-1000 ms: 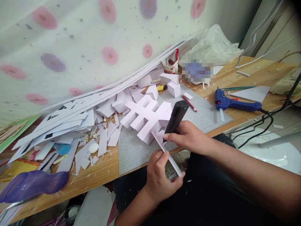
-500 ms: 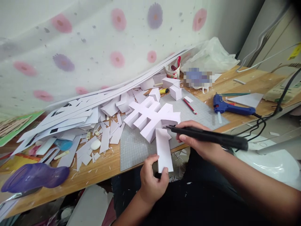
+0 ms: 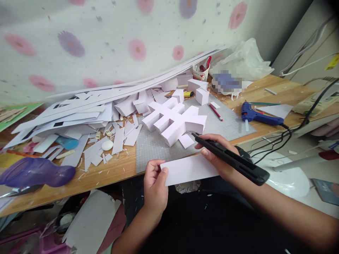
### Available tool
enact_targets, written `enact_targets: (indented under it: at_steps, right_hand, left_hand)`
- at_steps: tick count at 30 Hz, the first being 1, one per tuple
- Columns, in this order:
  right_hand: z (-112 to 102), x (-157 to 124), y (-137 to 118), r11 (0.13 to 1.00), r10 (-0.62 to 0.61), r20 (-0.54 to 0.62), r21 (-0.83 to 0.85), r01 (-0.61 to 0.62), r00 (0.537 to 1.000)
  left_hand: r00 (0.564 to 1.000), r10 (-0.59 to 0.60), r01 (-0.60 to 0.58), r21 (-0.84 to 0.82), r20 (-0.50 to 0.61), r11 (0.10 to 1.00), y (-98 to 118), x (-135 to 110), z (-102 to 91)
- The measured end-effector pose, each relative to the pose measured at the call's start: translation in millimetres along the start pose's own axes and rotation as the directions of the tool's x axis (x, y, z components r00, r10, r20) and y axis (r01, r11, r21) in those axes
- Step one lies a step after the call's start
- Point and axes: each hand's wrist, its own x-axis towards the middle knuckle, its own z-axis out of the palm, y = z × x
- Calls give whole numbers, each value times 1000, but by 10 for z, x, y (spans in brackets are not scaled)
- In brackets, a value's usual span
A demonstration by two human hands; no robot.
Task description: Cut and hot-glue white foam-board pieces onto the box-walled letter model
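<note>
One white board strip [image 3: 189, 171] runs lengthwise rightward from the left hand [image 3: 155, 183], which pinches its end, toward the right hand [image 3: 220, 164], closed around a black utility knife [image 3: 238, 161].

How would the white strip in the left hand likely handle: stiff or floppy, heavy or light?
The white strip is probably stiff: it shows no clear sag beyond the left hand. It seems light, being merely pinched there. Long and narrow, it might flex if pushed endwise.
</note>
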Motion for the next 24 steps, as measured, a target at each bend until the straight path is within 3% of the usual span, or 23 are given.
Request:
enact_targets:
  at_steps: [3, 6, 12, 17, 19, 22, 24]
  right_hand:
    - [68, -69, -22, 999, 45, 14, -27, -45, 999]
    - [117, -104, -5, 997, 74, 40, -21, -74, 996]
    - [218, -159, 34, 970, 162, 28, 179, -164, 986]
    - [316, -236, 37, 936, 154, 70, 310, -168, 986]
    - [334, -267, 41, 937, 136, 55, 319, -146, 989]
    - [329, -319, 36, 956, 82, -20, 285, -72, 996]
    - [317, -358, 17, 973, 36, -50, 231, -24, 998]
  left_hand:
    - [999, -46, 45, -90, -10, 995, 62, -38, 43]
    - [986, -154, 161, -139, 60, 977, 97, -84, 67]
    - [949, -270, 302, -228, 162, 926, 132, -158, 51]
    - [895, -331, 414, -283, 298, 865, 112, -230, 40]
    - [894, -325, 408, -261, 309, 875, 82, -246, 44]
    - [926, -269, 318, -164, 264, 934, 26, -246, 49]
    - [928, -219, 253, -77, 301, 964, 0, -248, 43]
